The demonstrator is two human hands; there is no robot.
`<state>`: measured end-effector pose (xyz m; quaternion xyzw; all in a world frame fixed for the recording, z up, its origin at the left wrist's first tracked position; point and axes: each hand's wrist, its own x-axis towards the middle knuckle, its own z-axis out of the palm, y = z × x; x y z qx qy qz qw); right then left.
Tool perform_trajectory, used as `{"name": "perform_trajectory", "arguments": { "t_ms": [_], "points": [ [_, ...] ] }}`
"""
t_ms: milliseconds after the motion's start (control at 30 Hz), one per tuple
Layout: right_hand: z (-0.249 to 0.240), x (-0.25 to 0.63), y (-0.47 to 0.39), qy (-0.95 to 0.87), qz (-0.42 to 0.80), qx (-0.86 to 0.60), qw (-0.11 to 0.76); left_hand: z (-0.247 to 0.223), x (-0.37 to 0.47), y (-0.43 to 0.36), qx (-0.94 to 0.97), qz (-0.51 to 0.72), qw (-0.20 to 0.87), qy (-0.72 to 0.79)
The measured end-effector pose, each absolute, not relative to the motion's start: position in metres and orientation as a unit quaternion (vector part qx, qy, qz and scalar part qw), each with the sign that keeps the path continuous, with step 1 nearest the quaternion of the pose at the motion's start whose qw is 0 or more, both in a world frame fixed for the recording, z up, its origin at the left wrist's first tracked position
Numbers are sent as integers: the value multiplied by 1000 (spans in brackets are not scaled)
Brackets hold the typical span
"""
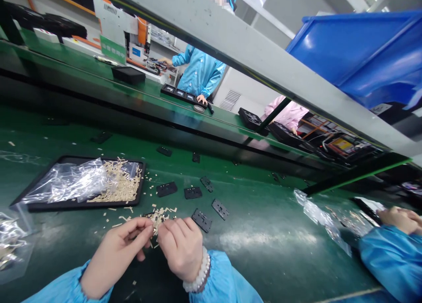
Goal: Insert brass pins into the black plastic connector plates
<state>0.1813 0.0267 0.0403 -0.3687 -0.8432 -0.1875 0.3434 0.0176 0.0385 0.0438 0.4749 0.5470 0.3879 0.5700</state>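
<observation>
My left hand (123, 246) is closed in a pinch over a pile of small beige pieces (159, 216). What sits between its fingertips is too small to name. Close beside it, my right hand (183, 246), with a white bead bracelet (199, 272) at the wrist, has its fingers curled; anything in them is hidden. Several flat black plastic plates lie just beyond and to the right, among them a slotted plate (201, 220) and a smaller one (220, 209). Behind my left hand, a black tray (140, 197) holds more beige pieces (123, 180) and a clear plastic bag (75, 180).
A clear bag of shiny parts (9, 246) lies at the left edge. At the right, a co-worker's hands (398, 219) are near another plastic bag (325, 219). A grey beam (250, 39) crosses above the green bench (263, 259); a blue bin (356, 52) stands over it. Other people work opposite.
</observation>
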Motion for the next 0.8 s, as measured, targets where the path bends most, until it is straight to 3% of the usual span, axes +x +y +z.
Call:
{"name": "perform_trajectory", "arguments": {
  "t_ms": [267,433,633,800],
  "points": [
    [40,179,25,-860,-188,-353,318,17,7,32,506,393,535,550],
    [45,173,27,-839,-121,-381,370,19,2,33,540,394,514,537],
    [58,164,28,-792,92,-435,418,22,-5,28,638,478,317,514],
    [58,155,34,-808,78,-413,413,22,-20,29,754,461,162,438]
  ]
}}
